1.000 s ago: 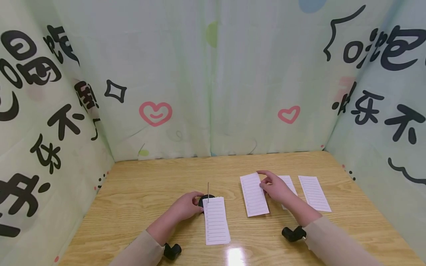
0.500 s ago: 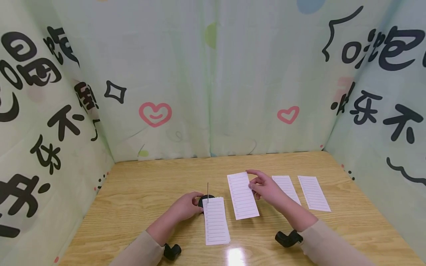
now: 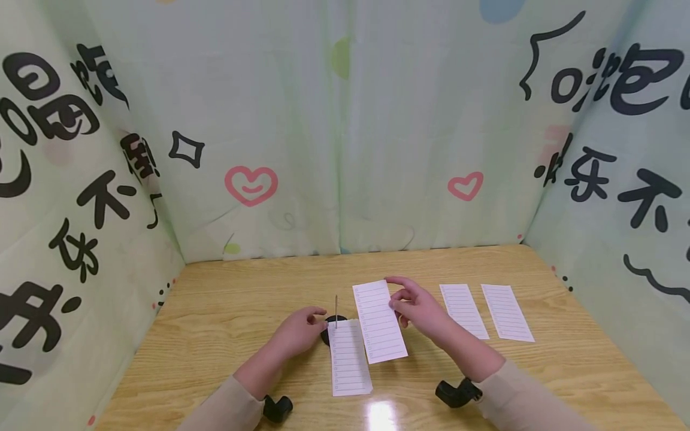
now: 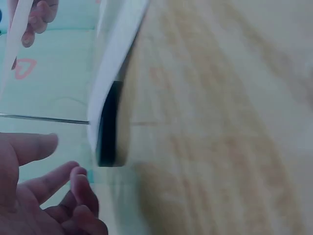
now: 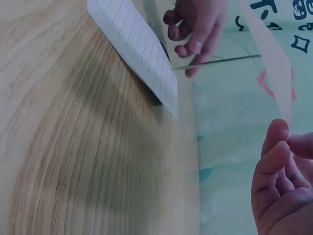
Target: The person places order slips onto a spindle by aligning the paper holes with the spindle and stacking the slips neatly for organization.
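While the right grip (image 3: 419,307) pinches ruled paper (image 3: 379,323), the left grip (image 3: 297,332) gapes beside a metal spike (image 4: 49,119).

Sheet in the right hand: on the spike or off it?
Off: in the head view, the right hand holds the sheet clear of the spike, to its right.

We see a white ruled sheet (image 3: 378,323), marked with thin parallel lines, raised and tilted, its right edge pinched by the right hand (image 3: 423,308). Just beside the left hand (image 3: 298,330), a thin metal spike (image 3: 336,306) stands upright from a black base (image 3: 326,336), through the top end of a pile of similar sheets (image 3: 350,365). Right of the right hand, we see a near loose sheet (image 3: 463,311) and a farther loose sheet (image 3: 508,312) lying flat.
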The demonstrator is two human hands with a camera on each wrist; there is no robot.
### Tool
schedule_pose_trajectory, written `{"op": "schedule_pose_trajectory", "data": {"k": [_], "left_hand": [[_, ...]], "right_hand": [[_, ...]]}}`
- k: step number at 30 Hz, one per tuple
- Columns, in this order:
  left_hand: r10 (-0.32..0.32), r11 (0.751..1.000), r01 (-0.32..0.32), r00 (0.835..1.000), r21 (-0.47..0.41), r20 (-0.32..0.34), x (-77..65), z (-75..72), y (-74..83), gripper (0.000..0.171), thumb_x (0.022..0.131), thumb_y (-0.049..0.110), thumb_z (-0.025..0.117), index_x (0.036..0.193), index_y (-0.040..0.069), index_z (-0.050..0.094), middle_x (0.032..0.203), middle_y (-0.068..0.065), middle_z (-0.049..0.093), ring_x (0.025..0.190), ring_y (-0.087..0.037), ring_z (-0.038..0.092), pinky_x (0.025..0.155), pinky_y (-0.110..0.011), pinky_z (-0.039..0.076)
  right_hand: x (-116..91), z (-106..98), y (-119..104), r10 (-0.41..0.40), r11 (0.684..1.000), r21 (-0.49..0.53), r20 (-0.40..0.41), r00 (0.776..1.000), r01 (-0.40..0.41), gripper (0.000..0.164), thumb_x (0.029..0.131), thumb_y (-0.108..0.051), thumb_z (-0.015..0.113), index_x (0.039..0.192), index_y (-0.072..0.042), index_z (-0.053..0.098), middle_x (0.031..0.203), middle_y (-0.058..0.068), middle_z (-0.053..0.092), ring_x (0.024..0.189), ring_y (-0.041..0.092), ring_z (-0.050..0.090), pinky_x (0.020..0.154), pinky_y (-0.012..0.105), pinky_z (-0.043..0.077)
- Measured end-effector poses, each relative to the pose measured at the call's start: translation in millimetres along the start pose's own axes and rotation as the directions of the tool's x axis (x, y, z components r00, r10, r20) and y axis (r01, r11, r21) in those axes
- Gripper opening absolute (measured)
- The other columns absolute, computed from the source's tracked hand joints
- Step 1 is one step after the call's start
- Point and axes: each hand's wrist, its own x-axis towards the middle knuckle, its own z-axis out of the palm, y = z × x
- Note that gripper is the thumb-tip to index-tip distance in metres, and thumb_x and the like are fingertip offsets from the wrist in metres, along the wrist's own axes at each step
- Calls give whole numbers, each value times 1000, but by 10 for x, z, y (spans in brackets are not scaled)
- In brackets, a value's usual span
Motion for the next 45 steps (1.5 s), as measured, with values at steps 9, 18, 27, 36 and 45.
{"op": "schedule_pose_trajectory", "data": {"k": [9, 18, 27, 36, 45], "left_hand": [[13, 981, -32, 995, -193, -103, 20, -143, 130, 38, 103, 42, 49, 124, 14, 65, 110, -9, 63, 88, -24, 56, 71, -36, 46], [72, 945, -114, 987, -307, -145, -40, -200, 341, 43, 105, 45, 44, 117, 12, 69, 100, -8, 61, 81, -22, 55, 69, -34, 42], [61, 924, -124, 981, -361, -182, -47, -156, 442, 34, 100, 40, 57, 114, 11, 70, 99, -9, 63, 80, -22, 56, 68, -32, 43], [57, 932, -113, 984, -343, -169, -44, -128, 439, 28, 97, 36, 64, 111, 13, 69, 101, -4, 61, 91, -27, 59, 74, -33, 48], [68, 937, -122, 983, -328, -172, -30, -126, 434, 24, 96, 36, 66, 101, 13, 68, 98, -5, 60, 85, -22, 56, 72, -32, 48]], "right_hand": [[-9, 142, -116, -12, 999, 53, -15, 1000, 13, 50, 98, 0, 57, 146, -8, 44, 99, 14, 58, 69, 21, 53, 59, 30, 48], [2, 247, -172, -30, 997, 76, 10, 1000, 29, 52, 98, -1, 57, 148, -9, 42, 100, 15, 59, 69, 22, 53, 59, 29, 47], [27, 381, -200, -19, 995, 93, 12, 1000, 17, 52, 97, 0, 58, 146, -12, 44, 100, 14, 60, 69, 20, 55, 58, 28, 47], [36, 441, -179, -26, 996, 88, 13, 1000, 25, 52, 97, -1, 58, 147, -9, 43, 99, 14, 61, 67, 20, 54, 57, 28, 46], [42, 463, -161, -60, 993, 106, 26, 998, 57, 52, 97, 2, 56, 146, -8, 43, 98, 15, 62, 66, 21, 54, 56, 28, 46]]}}
